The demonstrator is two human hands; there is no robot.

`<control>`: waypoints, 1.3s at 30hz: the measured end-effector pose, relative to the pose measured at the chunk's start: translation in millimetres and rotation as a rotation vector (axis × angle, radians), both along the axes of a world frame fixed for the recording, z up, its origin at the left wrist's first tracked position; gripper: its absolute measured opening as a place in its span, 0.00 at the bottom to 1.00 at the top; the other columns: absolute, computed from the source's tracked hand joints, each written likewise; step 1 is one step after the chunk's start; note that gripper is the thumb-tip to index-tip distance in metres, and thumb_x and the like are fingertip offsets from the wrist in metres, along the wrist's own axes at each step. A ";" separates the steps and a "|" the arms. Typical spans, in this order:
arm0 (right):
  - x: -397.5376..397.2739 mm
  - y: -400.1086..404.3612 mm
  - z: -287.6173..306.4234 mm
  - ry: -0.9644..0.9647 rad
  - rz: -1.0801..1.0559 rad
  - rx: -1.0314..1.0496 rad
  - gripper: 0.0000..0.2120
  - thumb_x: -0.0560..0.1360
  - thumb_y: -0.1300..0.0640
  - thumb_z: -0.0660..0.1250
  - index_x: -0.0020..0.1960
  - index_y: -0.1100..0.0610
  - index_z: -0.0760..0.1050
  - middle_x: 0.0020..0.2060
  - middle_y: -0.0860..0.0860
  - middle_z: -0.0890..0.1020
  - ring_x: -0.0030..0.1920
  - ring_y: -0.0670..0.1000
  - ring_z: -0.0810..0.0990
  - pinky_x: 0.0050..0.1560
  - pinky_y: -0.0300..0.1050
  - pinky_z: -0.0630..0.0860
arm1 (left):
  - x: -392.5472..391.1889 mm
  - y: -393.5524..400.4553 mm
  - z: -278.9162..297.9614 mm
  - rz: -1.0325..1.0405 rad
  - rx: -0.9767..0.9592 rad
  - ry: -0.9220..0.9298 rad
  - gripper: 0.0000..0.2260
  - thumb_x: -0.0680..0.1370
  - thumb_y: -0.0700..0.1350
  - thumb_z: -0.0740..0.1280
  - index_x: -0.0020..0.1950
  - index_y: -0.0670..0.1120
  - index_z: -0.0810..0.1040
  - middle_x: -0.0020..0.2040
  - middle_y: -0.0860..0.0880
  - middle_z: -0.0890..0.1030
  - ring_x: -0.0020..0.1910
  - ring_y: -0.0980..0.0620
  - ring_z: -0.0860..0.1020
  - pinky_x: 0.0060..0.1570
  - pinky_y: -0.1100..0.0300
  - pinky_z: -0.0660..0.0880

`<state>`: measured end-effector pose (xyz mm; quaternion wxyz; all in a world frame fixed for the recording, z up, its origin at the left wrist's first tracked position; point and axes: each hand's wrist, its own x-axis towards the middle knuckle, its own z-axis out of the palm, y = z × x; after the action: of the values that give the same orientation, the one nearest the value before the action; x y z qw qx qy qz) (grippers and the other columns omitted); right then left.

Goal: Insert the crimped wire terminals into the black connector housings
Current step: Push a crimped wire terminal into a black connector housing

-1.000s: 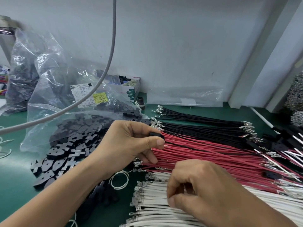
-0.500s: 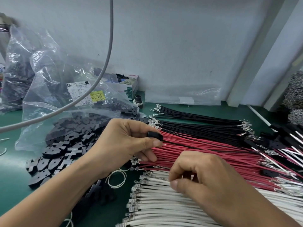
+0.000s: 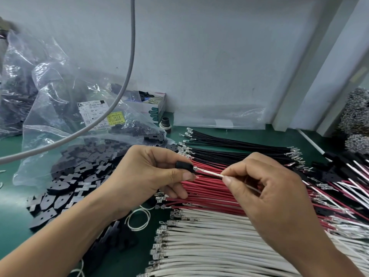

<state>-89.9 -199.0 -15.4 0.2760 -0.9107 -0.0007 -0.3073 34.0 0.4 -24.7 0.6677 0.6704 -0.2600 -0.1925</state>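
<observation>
My left hand (image 3: 147, 176) pinches a small black connector housing (image 3: 184, 166) between thumb and forefinger, held above the red wires. My right hand (image 3: 267, 188) pinches a white wire (image 3: 209, 173) just behind its crimped terminal (image 3: 196, 168), whose metal tip touches the housing's right face. Below the hands lie rows of red wires (image 3: 209, 194), white wires (image 3: 209, 242) and black wires (image 3: 229, 150), all with silver terminals at their left ends.
A heap of loose black housings (image 3: 60, 188) spills from a clear plastic bag (image 3: 65, 108) at the left on the green table (image 3: 12, 220). A grey cable (image 3: 127, 72) hangs across the bag. A small box (image 3: 153, 106) stands at the wall. Finished assemblies (image 3: 347, 176) lie at the right.
My right hand lifted from the white wire row, carrying one white wire up and left to the housing. My left hand stayed in place with the housing.
</observation>
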 end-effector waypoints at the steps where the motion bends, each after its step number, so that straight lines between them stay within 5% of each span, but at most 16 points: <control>1: 0.5 -0.1 -0.7 -0.009 -0.002 0.002 0.04 0.73 0.53 0.71 0.41 0.44 0.81 0.38 0.40 0.79 0.43 0.46 0.80 0.38 0.41 0.75 | 0.0 0.1 -0.1 -0.001 -0.002 0.000 0.14 0.66 0.44 0.79 0.50 0.45 0.88 0.44 0.38 0.87 0.35 0.42 0.86 0.34 0.58 0.83; 8: 2.6 1.5 -5.0 -0.051 0.006 -0.012 0.04 0.73 0.54 0.73 0.42 0.45 0.82 0.38 0.40 0.79 0.42 0.47 0.80 0.37 0.48 0.77 | 0.0 0.0 -0.2 -0.010 -0.010 0.004 0.14 0.66 0.44 0.79 0.50 0.45 0.88 0.42 0.37 0.87 0.34 0.42 0.86 0.34 0.58 0.83; 18: 6.2 -2.7 -7.6 -0.013 0.084 0.160 0.08 0.73 0.57 0.74 0.41 0.44 0.82 0.40 0.43 0.81 0.43 0.48 0.80 0.39 0.32 0.73 | -0.7 2.7 2.8 -0.072 0.060 -0.062 0.11 0.68 0.44 0.78 0.49 0.44 0.88 0.40 0.39 0.87 0.35 0.42 0.86 0.35 0.58 0.83; 24: 8.6 -3.2 -14.1 0.052 0.099 0.224 0.10 0.73 0.60 0.76 0.39 0.45 0.82 0.39 0.44 0.81 0.42 0.49 0.80 0.39 0.33 0.72 | -3.6 0.9 2.7 -0.062 0.035 -0.086 0.10 0.69 0.45 0.77 0.48 0.45 0.88 0.39 0.40 0.87 0.34 0.43 0.86 0.34 0.57 0.83; 30: 7.3 4.1 -13.0 -0.076 0.026 -0.051 0.04 0.76 0.52 0.69 0.43 0.46 0.80 0.39 0.40 0.77 0.41 0.47 0.78 0.38 0.39 0.72 | -4.8 0.8 2.8 -0.043 0.041 -0.150 0.10 0.69 0.47 0.77 0.49 0.48 0.88 0.38 0.42 0.87 0.34 0.43 0.86 0.35 0.58 0.83; 35: 8.3 0.8 -14.6 -0.096 0.079 0.060 0.04 0.76 0.57 0.73 0.44 0.49 0.81 0.40 0.41 0.78 0.44 0.47 0.79 0.41 0.32 0.71 | -5.0 1.6 4.1 -0.055 0.037 -0.146 0.10 0.69 0.47 0.77 0.49 0.47 0.88 0.38 0.43 0.88 0.35 0.43 0.87 0.35 0.58 0.83; 39: 8.5 2.5 -16.0 -0.112 0.044 -0.072 0.03 0.76 0.53 0.69 0.45 0.48 0.80 0.40 0.40 0.76 0.42 0.45 0.78 0.39 0.40 0.73 | -6.9 0.7 4.9 -0.023 0.064 -0.182 0.10 0.68 0.49 0.77 0.48 0.50 0.88 0.38 0.44 0.88 0.34 0.43 0.87 0.37 0.50 0.84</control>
<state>-81.5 -196.5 -31.4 0.2492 -0.9012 -0.0470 -0.3513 27.0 1.2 -19.8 0.6176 0.7030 -0.3208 -0.1465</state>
